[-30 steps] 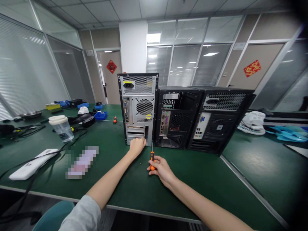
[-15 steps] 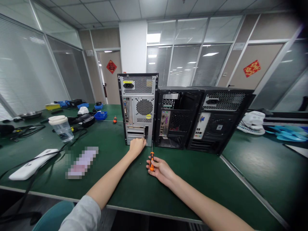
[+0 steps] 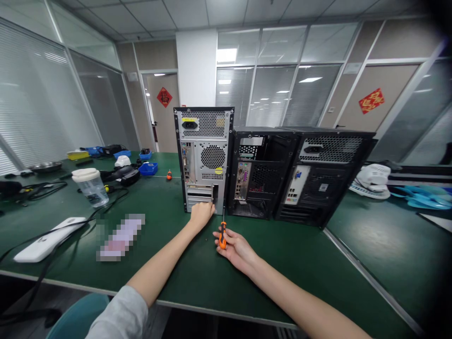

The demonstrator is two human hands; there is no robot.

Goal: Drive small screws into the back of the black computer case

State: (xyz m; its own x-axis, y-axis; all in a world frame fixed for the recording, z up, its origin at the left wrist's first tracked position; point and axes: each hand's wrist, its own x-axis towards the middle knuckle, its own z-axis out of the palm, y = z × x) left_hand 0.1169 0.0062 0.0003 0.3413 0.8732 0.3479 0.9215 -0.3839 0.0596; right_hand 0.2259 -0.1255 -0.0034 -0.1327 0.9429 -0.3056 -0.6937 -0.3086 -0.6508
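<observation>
Left hand point(image 3: 201, 214) is pressed to the back of the silver computer case point(image 3: 205, 141), knuckles toward us, fingers curled in at the expansion slots low on the rear panel. Whether they pinch anything there, can't tell, the hand itself hides it. Right hand point(image 3: 237, 246) sits just below and to the right, low over the green table point(image 3: 197, 278), fingers wrapped round the orange handle of a small screwdriver point(image 3: 222, 234). Its thin shaft points up at the case's bottom right corner, tip close, contact unclear.

Tight against the silver case's right side stands a black computer case point(image 3: 261, 181), rear panel partly open, and a second black case point(image 3: 326, 183) is touching that one, angled away. So the right flank is walled in.

Off to the left, well apart from the hands: a clear plastic jar point(image 3: 91, 190) with a white lid, black cables point(image 3: 45, 189) trailing across the mat, a white device point(image 3: 45, 244) near the table's front edge, and blue bins point(image 3: 148, 168) further back
</observation>
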